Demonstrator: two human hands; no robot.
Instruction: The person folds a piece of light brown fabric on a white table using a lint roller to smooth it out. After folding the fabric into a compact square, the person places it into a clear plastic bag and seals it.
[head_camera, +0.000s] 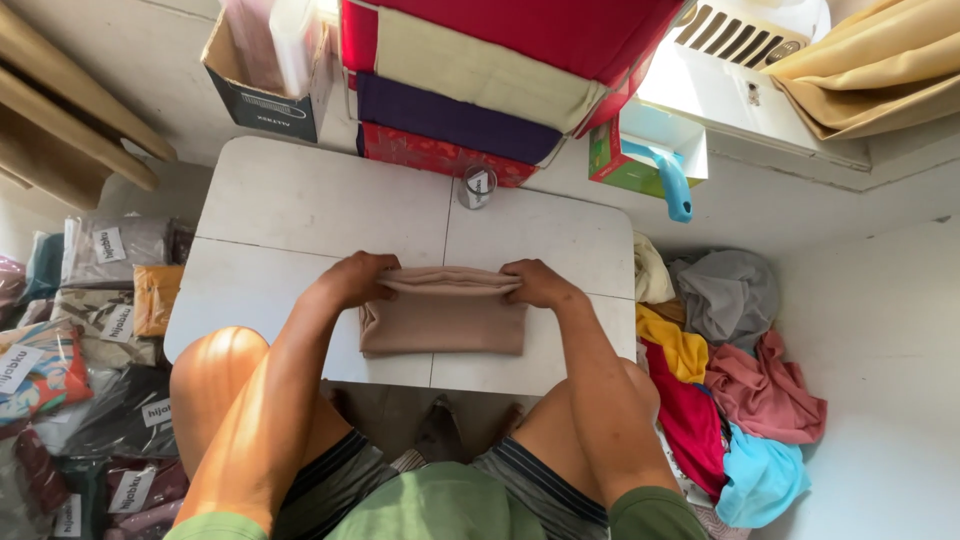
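Note:
A beige folded cloth (443, 325) lies on a low white table (300, 200), near its front edge. My left hand (355, 279) grips the cloth's far left corner. My right hand (537, 283) grips its far right corner. Between them the far edge of the cloth is lifted and rolled over toward me. My knees show under the table's front edge.
A stack of folded fabrics (470, 90) and a small jar (477, 187) stand at the table's back. A cardboard box (265, 70) sits back left. Loose coloured cloths (730, 390) pile on the floor to the right, bagged cloths (100, 330) to the left.

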